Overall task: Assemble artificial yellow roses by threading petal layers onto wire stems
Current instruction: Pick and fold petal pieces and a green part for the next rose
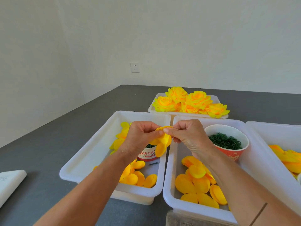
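My left hand (140, 137) and my right hand (189, 136) meet above two white bins, both pinching a yellow petal layer (162, 142) whose lobes hang down between them. No wire stem shows in my fingers. Loose yellow petal layers lie in the left bin (91, 154) and in the middle bin (171, 190). A paper cup (228, 141) full of small dark green rings stands in the middle bin, to the right of my right hand. A second red and white cup (146, 156) sits in the left bin, partly hidden under my left hand.
Several finished yellow roses (192, 101) fill a white tray (152, 108) at the back. A third bin (260, 128) with more petals is at the far right. A small dark pin (153, 163) lies in the left bin. A white folded item (9, 181) rests at the left on the grey table (48, 141).
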The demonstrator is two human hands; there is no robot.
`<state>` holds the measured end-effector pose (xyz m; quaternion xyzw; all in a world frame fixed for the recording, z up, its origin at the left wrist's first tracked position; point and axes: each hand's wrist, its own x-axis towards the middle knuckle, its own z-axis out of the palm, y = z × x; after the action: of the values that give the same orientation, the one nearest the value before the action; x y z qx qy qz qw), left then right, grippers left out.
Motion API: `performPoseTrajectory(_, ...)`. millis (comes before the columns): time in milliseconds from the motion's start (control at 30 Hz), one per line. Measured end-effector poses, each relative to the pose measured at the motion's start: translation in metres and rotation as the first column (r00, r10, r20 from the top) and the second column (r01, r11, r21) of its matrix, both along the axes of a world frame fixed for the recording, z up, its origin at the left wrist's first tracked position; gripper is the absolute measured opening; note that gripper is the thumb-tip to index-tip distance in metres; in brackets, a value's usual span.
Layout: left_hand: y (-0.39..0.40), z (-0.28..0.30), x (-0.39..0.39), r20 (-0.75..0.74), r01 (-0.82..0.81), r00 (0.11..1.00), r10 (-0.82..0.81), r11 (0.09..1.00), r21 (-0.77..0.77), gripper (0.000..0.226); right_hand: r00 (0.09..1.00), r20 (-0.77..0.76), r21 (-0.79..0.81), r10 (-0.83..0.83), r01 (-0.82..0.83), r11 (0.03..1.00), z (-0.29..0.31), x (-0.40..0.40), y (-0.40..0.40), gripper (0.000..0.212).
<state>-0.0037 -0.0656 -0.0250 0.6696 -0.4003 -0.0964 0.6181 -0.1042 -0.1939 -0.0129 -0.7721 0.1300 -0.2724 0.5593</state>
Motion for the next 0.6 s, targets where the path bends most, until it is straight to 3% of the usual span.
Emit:
performPoseTrajectory(167,0.003,0.003,0.004,-0.113,-0.029,0.993,0.012,0.988,-0.15,0.006,0.998,0.029,0.311,0.049,-0.055,0.949,0.003,0.001,-0.001,0.01)
performPoseTrajectory(333,0.005,0.005,0.006,-0.198,0.013,0.978,-0.066,0.966,-0.26,0.016,0.999,-0.027,0.33,-0.033,0.04,0.943,0.002,0.003,-0.003,0.007)
performPoseTrajectory(600,0.008,0.01,0.016,-0.403,-0.154,0.915,-0.004,0.921,-0.359,0.015,0.991,0.0,0.32,-0.133,0.126,0.939,-0.001,0.003,-0.007,0.016)
